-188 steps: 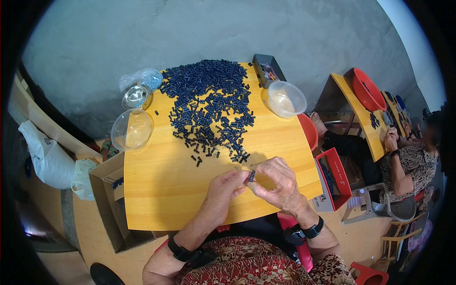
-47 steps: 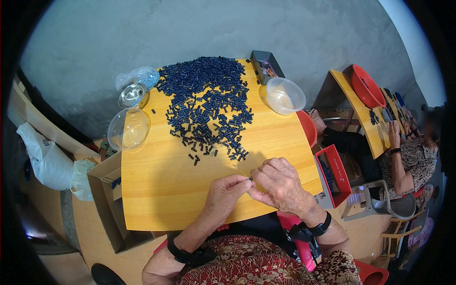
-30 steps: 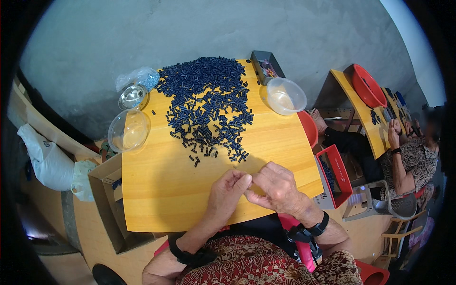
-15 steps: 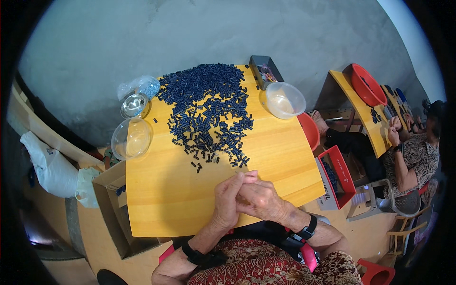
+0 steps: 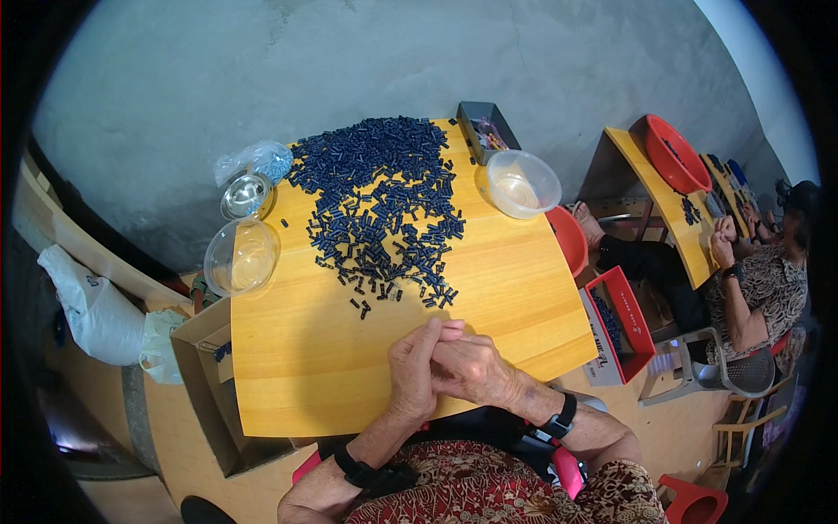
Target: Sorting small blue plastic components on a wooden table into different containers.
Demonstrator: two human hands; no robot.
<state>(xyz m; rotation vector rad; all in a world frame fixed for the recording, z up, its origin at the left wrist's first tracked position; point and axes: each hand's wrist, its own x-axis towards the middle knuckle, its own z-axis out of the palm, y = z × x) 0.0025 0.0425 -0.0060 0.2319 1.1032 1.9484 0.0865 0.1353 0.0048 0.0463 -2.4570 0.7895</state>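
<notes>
My left hand and my right hand are pressed together above the near part of the yellow wooden table. Both are closed, the right one folded against the left with fingers overlapping. Whatever lies between them, if anything, is hidden by the fingers. Just beyond my fingertips, loose small dark-blue cylindrical pieces spread toward me from a dense heap at the far edge. The closest of these pieces lie a short way ahead of my hands, not touching them.
Clear plastic bowls stand at the left and right edges. A metal bowl, a bag of light-blue bits and a grey tray sit farther back. Boxes flank the table; another person works at the right.
My clasped hands have shifted very slightly, with the fingers moving a little. The pieces and bowls stay where they were.
</notes>
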